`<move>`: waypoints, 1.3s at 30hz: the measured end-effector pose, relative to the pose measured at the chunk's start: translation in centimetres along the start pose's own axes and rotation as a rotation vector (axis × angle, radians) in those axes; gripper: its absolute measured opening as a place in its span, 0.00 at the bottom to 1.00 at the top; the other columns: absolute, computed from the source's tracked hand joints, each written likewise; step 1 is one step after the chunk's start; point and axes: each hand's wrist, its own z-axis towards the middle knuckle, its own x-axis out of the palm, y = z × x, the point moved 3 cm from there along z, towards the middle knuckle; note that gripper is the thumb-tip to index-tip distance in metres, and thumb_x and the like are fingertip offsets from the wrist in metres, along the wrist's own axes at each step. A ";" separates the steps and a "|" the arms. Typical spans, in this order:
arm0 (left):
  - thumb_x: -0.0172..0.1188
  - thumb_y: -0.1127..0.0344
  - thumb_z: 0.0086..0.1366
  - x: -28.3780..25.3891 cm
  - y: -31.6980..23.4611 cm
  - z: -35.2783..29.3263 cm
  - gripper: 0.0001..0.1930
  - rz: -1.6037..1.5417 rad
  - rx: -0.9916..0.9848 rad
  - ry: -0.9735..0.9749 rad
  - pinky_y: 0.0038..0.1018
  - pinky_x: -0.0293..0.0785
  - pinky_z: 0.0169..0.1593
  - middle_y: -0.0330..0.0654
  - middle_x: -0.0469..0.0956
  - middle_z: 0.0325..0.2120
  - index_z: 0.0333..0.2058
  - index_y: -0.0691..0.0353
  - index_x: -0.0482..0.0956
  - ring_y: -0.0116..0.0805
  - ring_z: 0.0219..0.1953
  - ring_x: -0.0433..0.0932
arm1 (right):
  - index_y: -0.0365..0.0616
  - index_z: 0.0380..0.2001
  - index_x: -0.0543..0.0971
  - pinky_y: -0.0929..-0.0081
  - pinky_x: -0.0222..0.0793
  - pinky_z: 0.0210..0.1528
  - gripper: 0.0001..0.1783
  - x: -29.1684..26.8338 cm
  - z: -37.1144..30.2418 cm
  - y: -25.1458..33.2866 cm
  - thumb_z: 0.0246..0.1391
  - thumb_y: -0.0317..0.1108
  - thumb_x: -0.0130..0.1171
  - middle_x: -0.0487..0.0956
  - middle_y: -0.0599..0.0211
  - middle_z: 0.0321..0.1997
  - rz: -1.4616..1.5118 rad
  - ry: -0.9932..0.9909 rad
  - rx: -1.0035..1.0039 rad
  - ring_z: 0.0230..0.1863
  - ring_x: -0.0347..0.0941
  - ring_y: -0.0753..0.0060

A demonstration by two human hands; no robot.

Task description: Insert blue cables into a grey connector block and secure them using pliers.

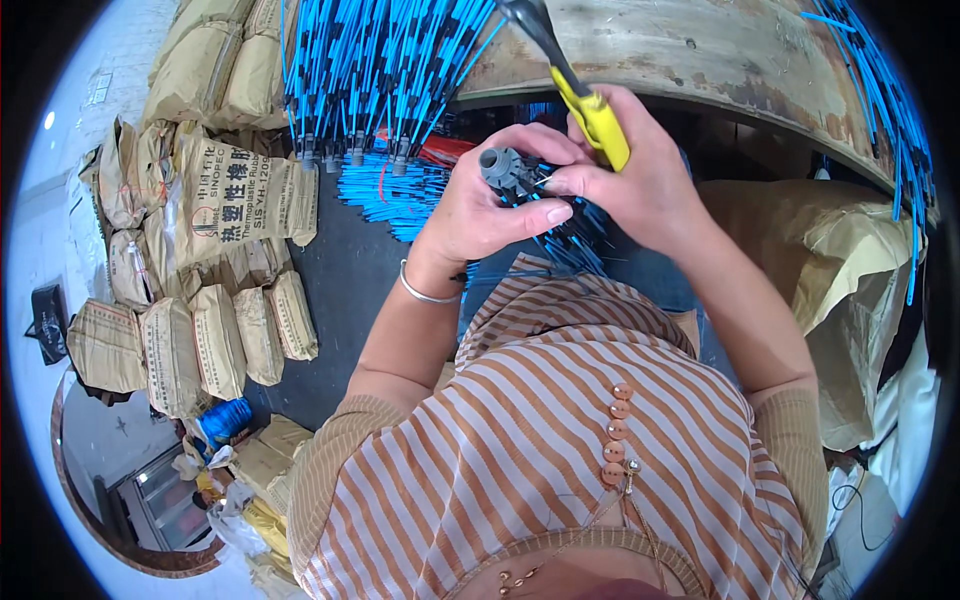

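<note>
My left hand [475, 205] is closed around a grey slotted plastic hub [495, 162], with the thumb stretched across its near side. Black-jointed blue rods [580, 240] hang below it, like umbrella ribs. My right hand [635, 165] grips a tool with a yellow handle [603, 130] and a black shaft that slants up to the far edge; its dark end is cut off, so I cannot tell its exact kind. The right thumb and fingertips pinch close beside the hub, by a thin light-coloured wire. My fingers hide part of the hub.
A worn curved wooden table [690, 50] lies ahead. Bundles of blue rods with grey hubs [385, 70] hang at its left, and more blue rods [890, 120] at its right. Stacked brown paper sacks [215, 325] stand at left; a large brown wrapping [840, 250] is at right.
</note>
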 end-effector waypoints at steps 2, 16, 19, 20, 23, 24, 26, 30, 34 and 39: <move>0.65 0.77 0.46 0.0 -0.1 0.1 0.18 -0.019 0.094 0.084 0.27 0.70 0.45 0.46 0.77 0.38 0.38 0.65 0.74 0.34 0.36 0.74 | 0.38 0.44 0.70 0.80 0.64 0.36 0.27 0.0 0.5 0.2 0.36 0.27 0.67 0.73 0.68 0.33 0.005 0.075 0.049 0.32 0.66 0.76; 0.64 0.76 0.46 -1.3 0.1 -0.6 0.19 -0.070 0.026 -0.035 0.32 0.71 0.48 0.51 0.77 0.39 0.40 0.67 0.73 0.42 0.38 0.76 | 0.42 0.52 0.70 0.71 0.66 0.44 0.36 -9.3 4.0 2.1 0.38 0.42 0.70 0.77 0.60 0.42 -0.776 -0.113 0.004 0.38 0.72 0.65; 0.64 0.77 0.46 -1.6 0.2 -0.6 0.20 -0.089 0.050 -0.020 0.31 0.70 0.48 0.50 0.76 0.41 0.41 0.67 0.73 0.41 0.39 0.76 | 0.45 0.52 0.71 0.70 0.66 0.45 0.34 -10.9 4.6 1.2 0.40 0.42 0.68 0.76 0.61 0.44 -0.991 -0.196 -0.016 0.41 0.72 0.62; 0.64 0.76 0.46 -1.6 0.1 -0.6 0.21 -0.071 0.056 -0.023 0.31 0.70 0.49 0.51 0.75 0.43 0.42 0.67 0.73 0.41 0.40 0.76 | 0.46 0.51 0.72 0.70 0.66 0.46 0.32 -10.8 4.6 0.8 0.41 0.41 0.68 0.76 0.62 0.44 -1.048 -0.224 -0.132 0.42 0.71 0.62; 0.64 0.75 0.45 -1.0 0.0 -0.5 0.23 -0.027 0.067 -0.027 0.32 0.70 0.49 0.52 0.74 0.46 0.44 0.68 0.73 0.42 0.42 0.75 | 0.48 0.48 0.75 0.69 0.67 0.46 0.26 -9.5 4.0 -0.8 0.43 0.39 0.66 0.74 0.63 0.46 -1.204 -0.309 -0.484 0.44 0.70 0.61; 0.64 0.75 0.45 -0.7 -0.1 -0.5 0.24 -0.055 0.060 -0.060 0.33 0.70 0.50 0.52 0.72 0.48 0.45 0.68 0.72 0.42 0.44 0.75 | 0.48 0.48 0.76 0.69 0.67 0.46 0.25 -8.8 3.7 -1.5 0.44 0.38 0.65 0.74 0.64 0.47 -1.248 -0.336 -0.604 0.45 0.70 0.60; 0.64 0.74 0.45 -0.6 -0.1 -1.0 0.26 -0.107 0.045 -0.142 0.34 0.69 0.52 0.54 0.69 0.51 0.47 0.68 0.72 0.43 0.47 0.73 | 0.44 0.39 0.79 0.71 0.66 0.45 0.14 -3.2 1.5 -0.8 0.45 0.30 0.62 0.75 0.65 0.42 -0.652 -0.145 -0.566 0.42 0.69 0.63; 0.66 0.70 0.43 -1.1 -0.1 -0.9 0.32 -0.081 0.051 -0.120 0.38 0.65 0.56 0.55 0.62 0.56 0.51 0.67 0.69 0.45 0.52 0.70 | 0.39 0.34 0.79 0.74 0.64 0.39 0.11 2.3 -0.1 -0.4 0.43 0.21 0.59 0.76 0.65 0.35 -0.181 0.100 -0.398 0.36 0.67 0.67; 0.67 0.67 0.42 -1.4 -0.3 -1.4 0.36 -0.034 0.059 -0.087 0.42 0.62 0.60 0.56 0.58 0.59 0.53 0.67 0.67 0.48 0.55 0.67 | 0.38 0.30 0.78 0.75 0.63 0.37 0.07 3.7 -0.2 -1.0 0.43 0.21 0.59 0.76 0.65 0.33 0.054 0.110 -0.222 0.33 0.66 0.67; 0.66 0.68 0.42 -1.3 -0.6 -1.8 0.36 -0.062 0.049 -0.077 0.43 0.60 0.61 0.57 0.62 0.58 0.53 0.66 0.68 0.50 0.56 0.67 | 0.41 0.25 0.79 0.76 0.64 0.36 0.04 4.2 -0.4 -0.2 0.42 0.23 0.61 0.76 0.68 0.30 -0.039 -0.019 -0.400 0.30 0.65 0.69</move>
